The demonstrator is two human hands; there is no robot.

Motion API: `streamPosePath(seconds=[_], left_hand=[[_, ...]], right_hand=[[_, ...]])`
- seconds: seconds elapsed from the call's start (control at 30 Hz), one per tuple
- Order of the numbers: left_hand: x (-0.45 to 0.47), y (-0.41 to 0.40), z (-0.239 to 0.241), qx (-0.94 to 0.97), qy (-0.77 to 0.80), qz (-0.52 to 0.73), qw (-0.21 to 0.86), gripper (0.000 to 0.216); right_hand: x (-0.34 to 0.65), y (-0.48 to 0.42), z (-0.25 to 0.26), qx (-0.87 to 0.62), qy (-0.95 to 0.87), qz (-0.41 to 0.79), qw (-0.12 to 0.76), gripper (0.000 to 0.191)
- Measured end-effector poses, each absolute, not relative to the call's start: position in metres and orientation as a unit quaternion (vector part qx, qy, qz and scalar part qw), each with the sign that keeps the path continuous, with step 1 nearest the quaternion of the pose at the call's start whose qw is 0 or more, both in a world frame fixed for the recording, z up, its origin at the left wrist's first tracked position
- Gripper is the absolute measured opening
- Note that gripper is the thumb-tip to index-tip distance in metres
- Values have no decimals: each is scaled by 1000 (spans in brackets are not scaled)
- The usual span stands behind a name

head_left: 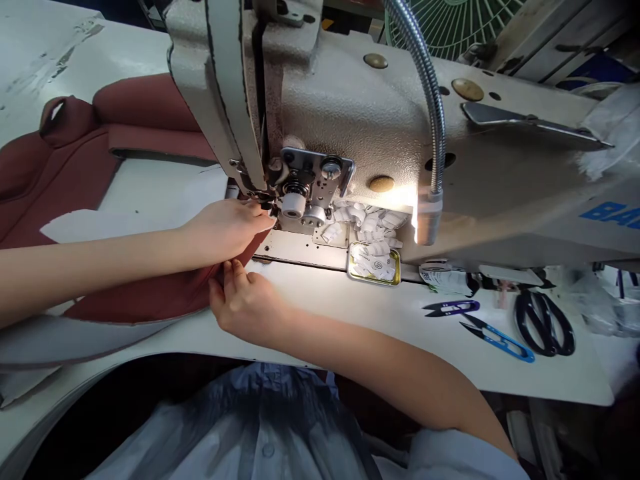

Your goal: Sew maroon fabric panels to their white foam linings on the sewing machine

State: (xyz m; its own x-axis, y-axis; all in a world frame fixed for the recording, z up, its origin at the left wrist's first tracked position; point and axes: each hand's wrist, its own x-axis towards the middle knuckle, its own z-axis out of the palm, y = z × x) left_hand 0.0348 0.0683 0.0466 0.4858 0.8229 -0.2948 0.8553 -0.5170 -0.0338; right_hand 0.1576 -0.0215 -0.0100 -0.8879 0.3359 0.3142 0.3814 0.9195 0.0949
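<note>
Head view looks down on an industrial sewing machine (360, 113), whose cast head fills the upper middle of the frame and serves as the landmark here. A white sewing table (465, 353) runs beneath and in front of the machine. Behind the machine stands a green fan (453, 27), and a flexible gooseneck lamp (434, 127) curves down along its front, lighting the area just right of the needle. The person's light blue shirt (260, 427) fills the lower edge, nearest the viewer.

A large maroon fabric panel (75, 153) spreads left of the machine, with its near edge feeding toward the presser foot (264, 199). A pale sheet (100, 225) lies across it, left of the machine.

The left hand (225, 230) reaches in from the left, its fingers bunched together at the presser foot above the maroon fabric panel; what they pinch cannot be told, because the fingers and the machine's head block the view. The right hand (245, 303) sits just below, apart from the left, its fingers clamped on the fabric's edge in front of the machine.

Right of the foot, white labels (367, 223) are heaped beside a small tin (374, 263) holding more. Further right, in front of the machine, lie purple thread snips (450, 308), blue thread snips (497, 341) and black-handled scissors (545, 323).
</note>
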Motion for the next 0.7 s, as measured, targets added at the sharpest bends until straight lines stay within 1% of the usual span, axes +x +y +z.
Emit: streamPosePath(seconds=[0.17, 0.3, 0.4, 0.57, 0.7], left_hand=[[33, 68, 37, 879, 465, -104, 18, 31], [33, 55, 38, 914, 397, -67, -45, 31], [33, 45, 40, 920, 380, -59, -82, 29], [34, 42, 41, 914, 385, -87, -91, 27], [39, 34, 47, 907, 376, -133, -134, 29]], right_hand=[[174, -14, -9, -173, -976, -41, 125, 36], [185, -9, -7, -183, -975, -30, 121, 36], [194, -6, -7, -186, -975, -18, 121, 35], [204, -1, -6, -197, -973, -16, 121, 36], [205, -1, 0, -219, -969, 2, 111, 35]])
